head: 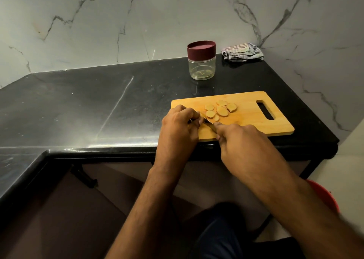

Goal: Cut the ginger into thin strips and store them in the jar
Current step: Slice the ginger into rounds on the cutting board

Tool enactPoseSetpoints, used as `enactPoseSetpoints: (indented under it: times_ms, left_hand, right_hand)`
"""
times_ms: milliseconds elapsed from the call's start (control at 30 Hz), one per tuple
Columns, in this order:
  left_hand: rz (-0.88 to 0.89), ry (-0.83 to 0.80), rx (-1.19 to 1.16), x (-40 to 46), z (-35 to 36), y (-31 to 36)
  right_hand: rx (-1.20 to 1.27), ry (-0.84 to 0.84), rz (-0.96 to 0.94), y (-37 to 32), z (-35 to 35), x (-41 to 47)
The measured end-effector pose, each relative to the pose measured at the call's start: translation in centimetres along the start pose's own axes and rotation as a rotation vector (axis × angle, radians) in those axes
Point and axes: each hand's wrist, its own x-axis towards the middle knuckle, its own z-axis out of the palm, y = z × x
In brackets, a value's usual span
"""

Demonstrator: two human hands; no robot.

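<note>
Black stone counter [98, 105] is running under a marble wall, and I am working at a wooden cutting board [246, 120] near its front edge. I am curling my left hand [180, 124] down on the board, its fingers seemingly pinning a piece of ginger that I cannot see beneath them. I am wrapping my right hand [242, 140] round the handle of a knife [209, 123], whose blade is angling in toward my left fingertips. Several ginger slices [220, 109] are lying in a loose cluster just beyond the blade. I judge I am still making rounds, so strips are not yet cut. Next I am expecting to stack these slices and cut them lengthwise. Behind the board the jar [201, 61] is waiting with its maroon lid on, beside a folded cloth [243, 52].
</note>
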Motion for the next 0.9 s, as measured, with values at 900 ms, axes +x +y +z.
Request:
enactPoseSetpoints:
  times_ms: [900]
  left_hand:
    - [-0.016, 0.008, -0.036, -0.3, -0.3, 0.2]
  right_hand:
    - [0.159, 0.02, -0.012, 2.0, -1.1, 1.1]
